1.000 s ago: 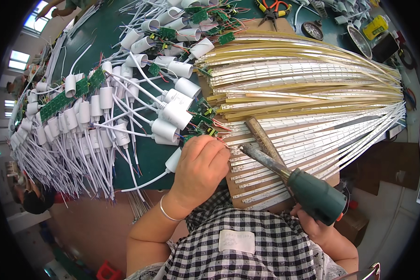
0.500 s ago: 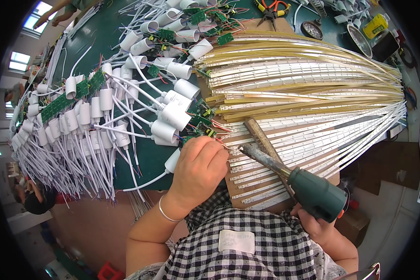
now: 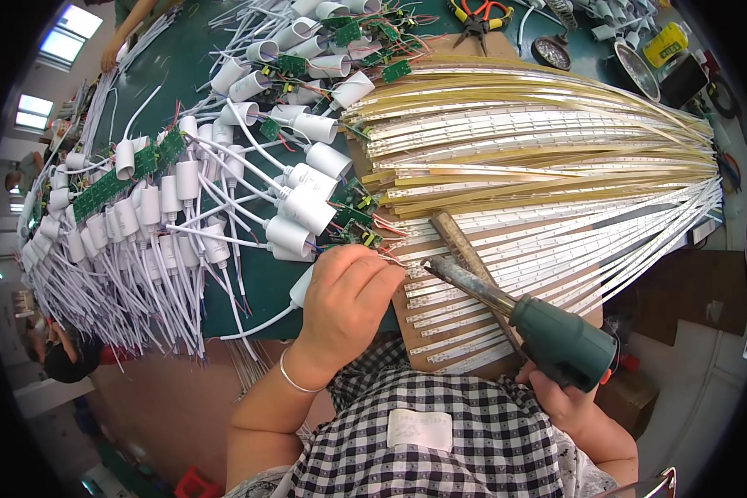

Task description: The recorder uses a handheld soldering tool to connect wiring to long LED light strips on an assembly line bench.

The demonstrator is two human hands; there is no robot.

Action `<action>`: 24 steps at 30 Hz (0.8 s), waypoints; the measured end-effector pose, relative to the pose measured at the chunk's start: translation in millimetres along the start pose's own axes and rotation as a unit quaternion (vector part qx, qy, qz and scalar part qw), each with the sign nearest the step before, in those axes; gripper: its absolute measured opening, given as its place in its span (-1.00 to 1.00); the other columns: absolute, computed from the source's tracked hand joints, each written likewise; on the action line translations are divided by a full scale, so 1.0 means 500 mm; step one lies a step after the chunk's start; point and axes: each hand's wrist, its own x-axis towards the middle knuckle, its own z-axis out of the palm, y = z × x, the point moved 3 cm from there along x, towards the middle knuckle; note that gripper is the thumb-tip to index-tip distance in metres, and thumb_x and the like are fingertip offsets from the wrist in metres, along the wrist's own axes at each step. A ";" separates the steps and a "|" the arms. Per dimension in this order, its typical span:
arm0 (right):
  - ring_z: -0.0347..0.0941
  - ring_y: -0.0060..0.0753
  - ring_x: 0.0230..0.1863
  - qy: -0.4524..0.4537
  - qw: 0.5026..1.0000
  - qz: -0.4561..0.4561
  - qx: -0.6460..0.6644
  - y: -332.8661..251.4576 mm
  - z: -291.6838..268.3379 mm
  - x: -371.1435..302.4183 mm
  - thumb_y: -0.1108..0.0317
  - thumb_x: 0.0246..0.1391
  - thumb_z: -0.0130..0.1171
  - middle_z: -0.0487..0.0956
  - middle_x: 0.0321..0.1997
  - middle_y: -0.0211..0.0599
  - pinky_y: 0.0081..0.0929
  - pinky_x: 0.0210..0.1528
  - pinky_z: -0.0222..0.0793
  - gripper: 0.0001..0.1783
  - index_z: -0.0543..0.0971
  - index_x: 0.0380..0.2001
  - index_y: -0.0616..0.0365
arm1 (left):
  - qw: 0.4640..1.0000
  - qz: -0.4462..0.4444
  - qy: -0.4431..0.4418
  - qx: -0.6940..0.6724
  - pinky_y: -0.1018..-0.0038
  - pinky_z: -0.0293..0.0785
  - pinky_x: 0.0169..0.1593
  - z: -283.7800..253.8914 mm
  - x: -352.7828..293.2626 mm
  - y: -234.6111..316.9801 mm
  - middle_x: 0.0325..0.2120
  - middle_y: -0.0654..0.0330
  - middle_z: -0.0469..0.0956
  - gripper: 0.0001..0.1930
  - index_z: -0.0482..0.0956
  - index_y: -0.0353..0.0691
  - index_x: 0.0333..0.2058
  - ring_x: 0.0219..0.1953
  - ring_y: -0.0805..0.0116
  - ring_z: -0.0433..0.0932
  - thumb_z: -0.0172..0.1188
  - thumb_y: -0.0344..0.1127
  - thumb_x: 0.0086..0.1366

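My left hand (image 3: 349,295) is curled around a small green circuit board (image 3: 358,236) with thin coloured wires, at the near ends of a fan of long white and yellow light strips (image 3: 548,158). My right hand (image 3: 568,398) grips the dark green handle of a soldering iron (image 3: 556,336). Its metal tip (image 3: 432,267) points left, close to my left fingers and the strip ends. A brown wooden stick (image 3: 461,245) lies across the strips just behind the iron.
White cylindrical driver housings (image 3: 307,207) with white cables (image 3: 141,290) and green boards cover the green table (image 3: 257,286) at left. Orange-handled pliers (image 3: 477,17), a yellow box (image 3: 668,43) and round parts lie at the far edge. Another person's arm (image 3: 129,33) reaches in top left.
The soldering iron's tip has edged slightly toward my left fingers. My left hand stays on the small board.
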 end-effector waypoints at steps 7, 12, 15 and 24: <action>0.48 -0.41 -0.45 -0.009 1.000 0.015 -0.017 -0.006 0.005 0.002 0.62 -0.02 -0.02 0.53 -0.35 -0.17 -0.49 -0.33 0.45 -0.45 0.27 0.13 0.45 | 1.000 0.004 -0.016 0.014 0.30 0.38 -0.13 0.004 0.005 0.003 -0.41 0.23 0.47 -0.73 0.54 -0.20 -0.38 -0.23 0.19 0.45 0.33 -0.52 -0.14; 0.48 -0.48 -0.45 -0.010 0.997 0.002 -0.081 -0.024 0.008 0.014 0.64 -0.03 0.00 0.53 -0.40 -0.26 -0.55 -0.35 0.44 -0.50 0.38 0.07 0.42 | 1.000 0.005 -0.016 0.016 0.30 0.37 -0.14 0.005 0.006 0.002 -0.43 0.23 0.46 -0.74 0.53 -0.20 -0.40 -0.23 0.19 0.44 0.33 -0.52 -0.15; 0.48 -0.49 -0.45 -0.011 0.997 0.002 -0.077 -0.028 0.009 0.018 0.65 -0.04 0.01 0.53 -0.39 -0.26 -0.56 -0.36 0.44 -0.52 0.42 0.04 0.41 | 1.000 0.005 -0.017 0.015 0.30 0.36 -0.14 0.004 0.005 0.001 -0.43 0.24 0.46 -0.74 0.54 -0.20 -0.40 -0.23 0.19 0.44 0.33 -0.52 -0.16; 0.53 -0.05 -0.23 0.038 0.993 0.108 -0.037 -0.013 0.018 0.006 0.49 -0.26 0.26 0.62 -0.27 -0.21 -0.19 -0.08 0.34 -0.67 0.60 -0.28 0.20 | 0.999 0.007 -0.033 0.011 0.30 0.36 -0.13 0.001 0.007 -0.001 -0.41 0.26 0.47 -0.73 0.55 -0.20 -0.38 -0.23 0.22 0.45 0.32 -0.51 -0.15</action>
